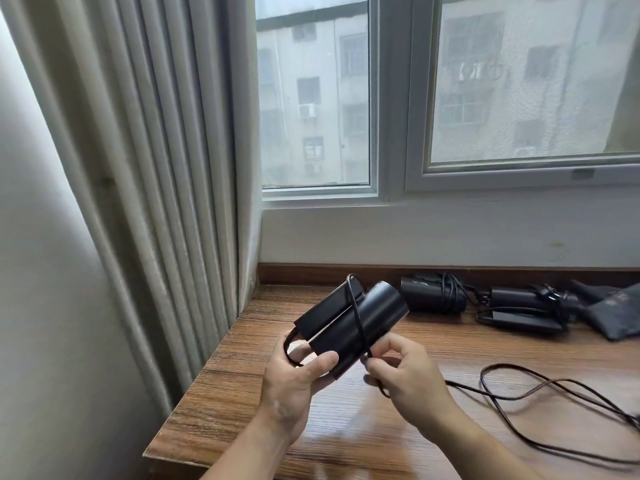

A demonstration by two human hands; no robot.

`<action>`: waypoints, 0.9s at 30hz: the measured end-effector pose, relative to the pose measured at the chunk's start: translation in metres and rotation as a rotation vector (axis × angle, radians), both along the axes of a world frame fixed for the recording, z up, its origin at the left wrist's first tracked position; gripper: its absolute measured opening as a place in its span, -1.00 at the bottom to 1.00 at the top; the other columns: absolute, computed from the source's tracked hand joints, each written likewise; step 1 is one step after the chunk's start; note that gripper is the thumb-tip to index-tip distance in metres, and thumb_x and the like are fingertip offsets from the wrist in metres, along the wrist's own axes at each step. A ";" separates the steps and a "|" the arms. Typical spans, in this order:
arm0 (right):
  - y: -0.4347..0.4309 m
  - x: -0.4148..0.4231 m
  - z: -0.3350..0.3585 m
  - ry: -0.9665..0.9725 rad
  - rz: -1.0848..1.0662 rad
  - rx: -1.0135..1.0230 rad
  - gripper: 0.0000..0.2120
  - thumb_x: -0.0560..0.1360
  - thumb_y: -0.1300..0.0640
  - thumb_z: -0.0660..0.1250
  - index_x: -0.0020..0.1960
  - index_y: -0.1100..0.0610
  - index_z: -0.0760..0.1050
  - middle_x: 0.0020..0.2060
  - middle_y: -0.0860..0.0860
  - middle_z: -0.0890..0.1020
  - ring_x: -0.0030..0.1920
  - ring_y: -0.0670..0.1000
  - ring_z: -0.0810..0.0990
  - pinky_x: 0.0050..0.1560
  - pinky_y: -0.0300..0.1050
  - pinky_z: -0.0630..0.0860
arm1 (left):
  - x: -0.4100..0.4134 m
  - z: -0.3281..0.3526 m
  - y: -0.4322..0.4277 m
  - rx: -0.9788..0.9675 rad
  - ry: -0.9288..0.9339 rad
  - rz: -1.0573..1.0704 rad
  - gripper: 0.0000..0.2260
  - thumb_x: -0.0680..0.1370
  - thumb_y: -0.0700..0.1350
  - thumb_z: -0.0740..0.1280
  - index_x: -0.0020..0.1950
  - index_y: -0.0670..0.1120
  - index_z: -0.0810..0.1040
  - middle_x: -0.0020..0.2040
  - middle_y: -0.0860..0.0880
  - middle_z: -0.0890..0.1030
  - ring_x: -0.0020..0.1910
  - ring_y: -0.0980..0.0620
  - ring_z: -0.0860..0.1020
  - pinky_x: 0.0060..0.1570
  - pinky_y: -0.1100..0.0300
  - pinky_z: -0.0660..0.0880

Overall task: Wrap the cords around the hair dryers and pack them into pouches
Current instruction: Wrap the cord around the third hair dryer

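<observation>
Black hair dryer (349,327) gripped in left hand (294,382) near wooden desk's (450,344) left edge, cord (356,317) pinched by right hand (408,379), slack trailing rightward across bare wood.

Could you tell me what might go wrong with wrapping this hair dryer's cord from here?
Only one loose turn of the cord crosses the hair dryer; if the right hand pinching it slackens, the turn may slip off. The cord's slack lies in crossing loops on the table; pulling it in could tighten them into a knot.

Grey curtain (166,150) hangs beside a daylit window (415,98) above a wooden table (346,427).
</observation>
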State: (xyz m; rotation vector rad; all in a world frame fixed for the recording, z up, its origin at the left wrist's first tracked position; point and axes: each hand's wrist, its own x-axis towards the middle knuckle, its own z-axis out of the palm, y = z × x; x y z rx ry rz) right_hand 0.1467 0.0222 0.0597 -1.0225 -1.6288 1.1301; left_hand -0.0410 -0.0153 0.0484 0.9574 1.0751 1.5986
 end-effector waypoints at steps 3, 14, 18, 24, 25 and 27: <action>-0.003 0.000 0.007 -0.149 -0.138 0.105 -0.87 0.55 0.21 0.34 -0.13 0.01 0.55 -0.30 0.01 0.66 -0.34 -0.11 0.59 -0.14 0.09 0.56 | -0.006 -0.009 0.002 -0.022 0.012 0.054 -0.35 0.21 -0.10 0.65 0.26 -0.06 0.53 0.15 -0.22 0.68 0.10 -0.21 0.69 -0.05 -0.05 0.59; -0.024 -0.005 0.001 -0.429 0.177 0.410 -0.87 0.56 -0.01 0.31 -0.01 -0.10 0.64 -0.20 -0.18 0.64 -0.13 -0.19 0.58 -0.11 -0.34 0.41 | -0.012 -0.012 0.008 -0.050 -0.179 0.183 -0.38 0.30 -0.14 0.65 0.30 -0.15 0.51 -0.05 -0.15 0.68 -0.03 -0.16 0.69 -0.08 -0.06 0.64; -0.021 0.016 -0.006 -0.419 0.209 0.315 -0.85 0.60 0.05 0.34 -0.09 -0.15 0.63 -0.37 -0.12 0.64 -0.28 -0.11 0.60 -0.21 -0.22 0.47 | -0.029 -0.010 0.008 -0.042 -0.254 0.156 -0.42 0.32 -0.11 0.58 0.31 -0.14 0.54 0.18 -0.24 0.67 0.10 -0.23 0.67 0.08 -0.16 0.62; -0.015 0.002 -0.020 -0.431 0.279 0.339 -0.90 0.58 0.02 0.38 -0.04 -0.09 0.68 -0.35 -0.12 0.64 -0.30 -0.15 0.59 -0.24 -0.30 0.43 | -0.015 -0.001 0.011 -0.017 -0.388 0.082 -0.60 0.50 -0.16 0.44 0.32 -0.18 0.55 0.12 -0.24 0.65 0.01 -0.21 0.67 0.04 -0.12 0.60; -0.016 -0.003 -0.022 -0.453 0.295 0.359 -0.90 0.58 -0.01 0.38 -0.03 -0.06 0.67 -0.35 -0.13 0.63 -0.30 -0.16 0.57 -0.24 -0.32 0.41 | -0.012 0.001 0.012 -0.023 -0.406 0.081 -0.60 0.50 -0.15 0.44 0.33 -0.18 0.54 0.13 -0.25 0.65 0.02 -0.23 0.66 0.06 -0.13 0.60; -0.015 -0.011 -0.025 -0.505 0.307 0.412 -0.80 0.58 -0.07 0.33 -0.05 0.03 0.63 -0.34 -0.06 0.60 -0.28 -0.10 0.54 -0.23 -0.22 0.42 | -0.006 0.005 0.014 -0.035 -0.426 0.074 -0.58 0.49 -0.14 0.44 0.33 -0.19 0.53 0.14 -0.26 0.64 0.03 -0.23 0.66 0.12 -0.17 0.58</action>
